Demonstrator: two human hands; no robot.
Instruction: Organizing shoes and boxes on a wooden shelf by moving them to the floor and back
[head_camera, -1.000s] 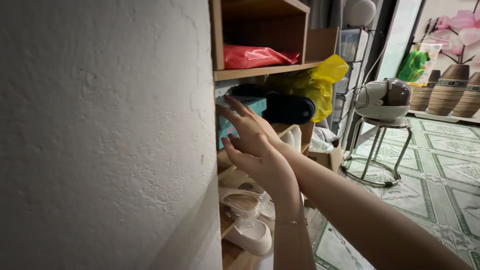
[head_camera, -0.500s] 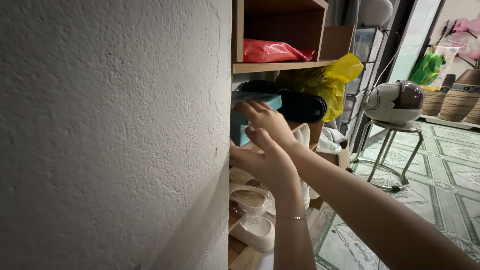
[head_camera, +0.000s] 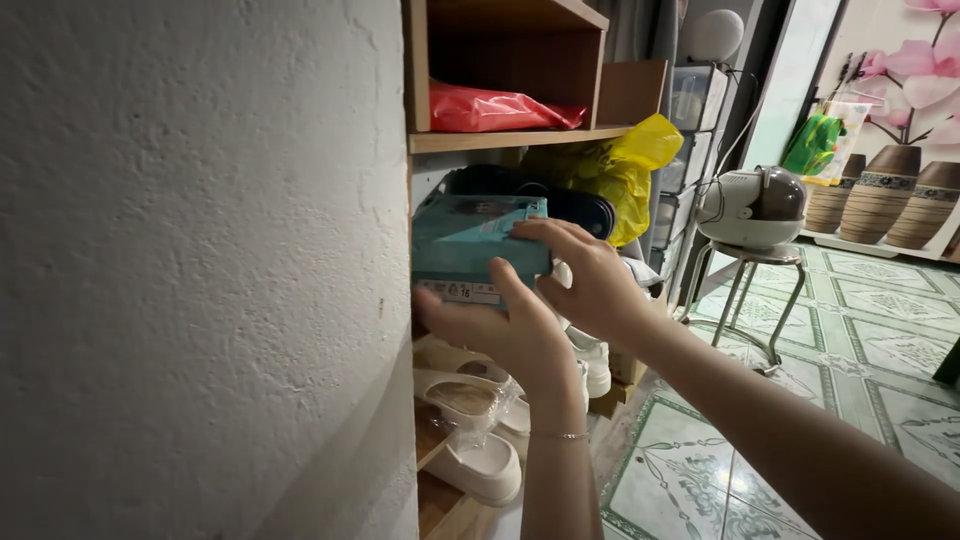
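Soft daylight (right side), shadowed shelves

I am in a home, by an entry corner: a wooden shoe shelf (head_camera: 520, 140) beside a rough white wall (head_camera: 200, 250) holds pale sandals (head_camera: 470, 440), a patterned green tile floor (head_camera: 880, 350) spreads out, and big striped vases (head_camera: 880, 195) stand under a flower mural.

**Both hands on a teal box at the shelf**

The left hand (head_camera: 505, 330) cups the teal box (head_camera: 470, 240) from below; the right hand (head_camera: 590, 280) presses its side at 3 o'clock. At 12 o'clock lies a red bag (head_camera: 500, 108); at 6 o'clock, cream shoes (head_camera: 470, 440); at 2 o'clock, a yellow bag (head_camera: 625, 165).
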